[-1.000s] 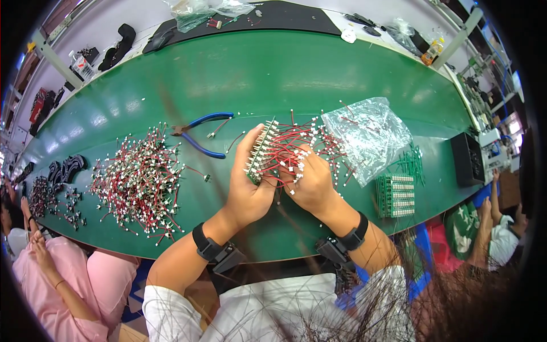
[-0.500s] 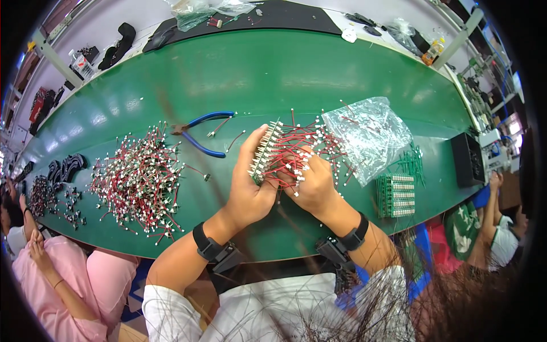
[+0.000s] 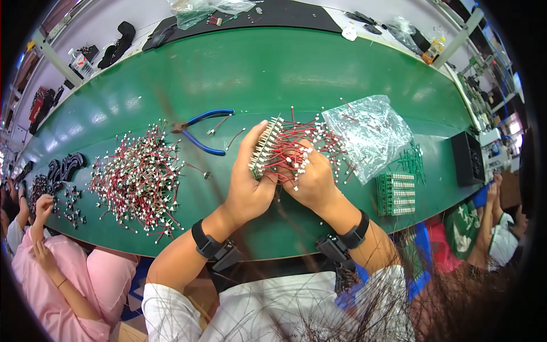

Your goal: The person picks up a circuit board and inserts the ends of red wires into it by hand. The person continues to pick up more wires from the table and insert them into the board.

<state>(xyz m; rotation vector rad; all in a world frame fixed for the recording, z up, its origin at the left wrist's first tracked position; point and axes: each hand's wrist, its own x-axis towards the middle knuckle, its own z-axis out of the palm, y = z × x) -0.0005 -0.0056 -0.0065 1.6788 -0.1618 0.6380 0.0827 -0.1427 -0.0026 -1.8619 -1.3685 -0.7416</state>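
Observation:
My left hand (image 3: 246, 182) grips a narrow green connector strip (image 3: 264, 147) by its lower end, tilted up to the right, with many red wires (image 3: 290, 149) fanning out of it to the right. My right hand (image 3: 312, 181) lies just right of the strip, its fingers pinching into the red wires and their small white plugs. Both hands hover over the green table (image 3: 273, 74) near its front edge. Each wrist wears a black band.
A heap of loose red wires (image 3: 139, 176) lies to the left. Blue-handled pliers (image 3: 200, 130) lie behind it. A clear plastic bag (image 3: 367, 134) and stacked green strips (image 3: 396, 194) sit to the right, with a black box (image 3: 467, 159) beyond. Other people sit at both sides.
The strip and my hands have barely shifted; my right fingers have worked slightly among the wires.

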